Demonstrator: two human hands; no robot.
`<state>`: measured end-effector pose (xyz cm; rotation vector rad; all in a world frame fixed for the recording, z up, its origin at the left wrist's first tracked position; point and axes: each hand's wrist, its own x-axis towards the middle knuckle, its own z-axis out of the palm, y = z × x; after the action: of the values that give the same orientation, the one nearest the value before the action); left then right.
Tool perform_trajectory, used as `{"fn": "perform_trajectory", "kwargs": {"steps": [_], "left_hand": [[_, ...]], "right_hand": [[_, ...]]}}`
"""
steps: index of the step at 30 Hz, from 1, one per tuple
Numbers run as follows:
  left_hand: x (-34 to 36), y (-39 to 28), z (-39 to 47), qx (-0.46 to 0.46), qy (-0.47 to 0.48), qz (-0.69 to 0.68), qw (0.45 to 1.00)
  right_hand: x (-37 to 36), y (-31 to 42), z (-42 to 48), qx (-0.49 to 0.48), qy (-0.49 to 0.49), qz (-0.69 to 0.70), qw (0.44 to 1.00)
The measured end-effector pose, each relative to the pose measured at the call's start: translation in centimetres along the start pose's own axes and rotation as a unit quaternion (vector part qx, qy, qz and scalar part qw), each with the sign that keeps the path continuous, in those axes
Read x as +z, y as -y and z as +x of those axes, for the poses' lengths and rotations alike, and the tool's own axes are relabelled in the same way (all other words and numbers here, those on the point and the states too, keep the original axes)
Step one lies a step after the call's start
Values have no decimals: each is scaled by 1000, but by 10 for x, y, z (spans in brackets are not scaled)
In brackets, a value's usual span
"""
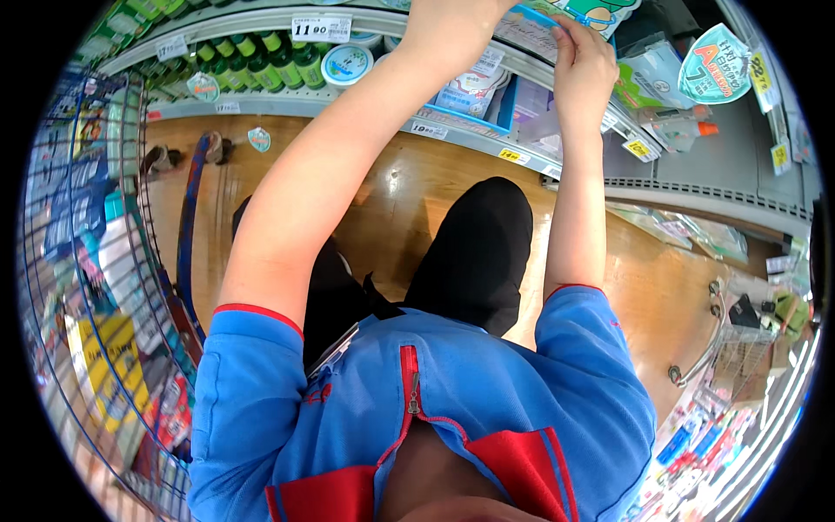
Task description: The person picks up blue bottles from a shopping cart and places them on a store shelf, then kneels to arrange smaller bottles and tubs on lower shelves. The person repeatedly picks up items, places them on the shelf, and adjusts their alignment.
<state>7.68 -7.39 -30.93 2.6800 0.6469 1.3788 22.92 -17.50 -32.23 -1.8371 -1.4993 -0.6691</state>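
My right hand (585, 65) is at the upper shelf, its thumb and fingertips on the rim of a blue-edged display carton (527, 34). A colourful printed card with a green cartoon figure (590, 14) rises behind that carton. My left hand (453, 29) reaches to the carton's left end; its fingers are cut off by the top of the view, so what they touch is hidden. Below, on the lower shelf, a second blue carton (505, 107) contains white packs (471, 91). Left of it are a round tub with a blue-and-white lid (347, 64) and several green bottles (277, 62).
A wire cart (73, 261) full of packaged goods stands close on my left. Price tags (321, 29) line the shelf edges, and a hanging promotional sign (714, 65) juts out at right. Behind on the right is another wheeled cart (737, 352). My bent knee (492, 215) is near the lower shelf.
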Motion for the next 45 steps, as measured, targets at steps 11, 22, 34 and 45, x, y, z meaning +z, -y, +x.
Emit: {"fn": "perform_trajectory", "kwargs": {"steps": [11,22,34,45], "left_hand": [[13,15,-8,42,-33,-44,998],[17,16,-5,59,-54,-44,996],[4,15,-9,49,-37,-104,993],[-60,74,10,24,-75,-69,995]], "right_hand": [[3,5,-3,73,8,-12,997],[3,13,0,105,3,-7,994],[2,42,9,165,-44,1,985],[40,95,55,51,-124,141,981]]}}
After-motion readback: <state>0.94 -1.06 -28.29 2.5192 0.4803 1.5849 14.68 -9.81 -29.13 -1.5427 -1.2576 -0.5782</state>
